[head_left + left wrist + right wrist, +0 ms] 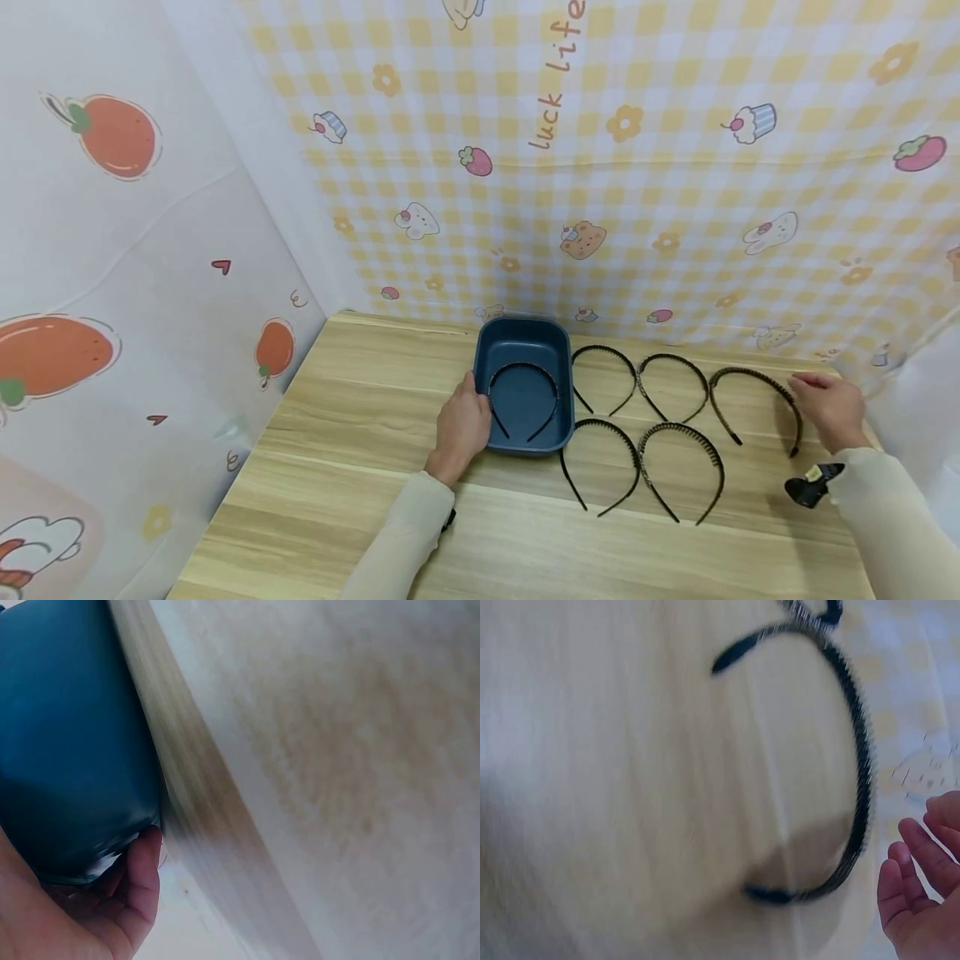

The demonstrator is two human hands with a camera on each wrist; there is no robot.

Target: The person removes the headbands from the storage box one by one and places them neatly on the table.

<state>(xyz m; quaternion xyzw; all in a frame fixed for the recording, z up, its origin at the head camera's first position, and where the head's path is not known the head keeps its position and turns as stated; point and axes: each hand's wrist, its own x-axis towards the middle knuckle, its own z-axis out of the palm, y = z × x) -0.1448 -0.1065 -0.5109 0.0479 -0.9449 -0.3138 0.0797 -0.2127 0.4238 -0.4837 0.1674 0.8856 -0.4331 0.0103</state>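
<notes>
My left hand grips the left side of a dark blue rectangular container; the left wrist view shows its fingers curled against the container's edge. Inside lies one thin dark headband. At the far right, my right hand is beside a dark, toothed headband on the table. In the right wrist view, this hand has loosely bent fingers, with a gap between them and the headband, and holds nothing.
Between container and right hand, more toothed headbands lie in two rows: a black one and another behind, a black one and a brownish one in front. A patterned cloth rises behind the wooden table.
</notes>
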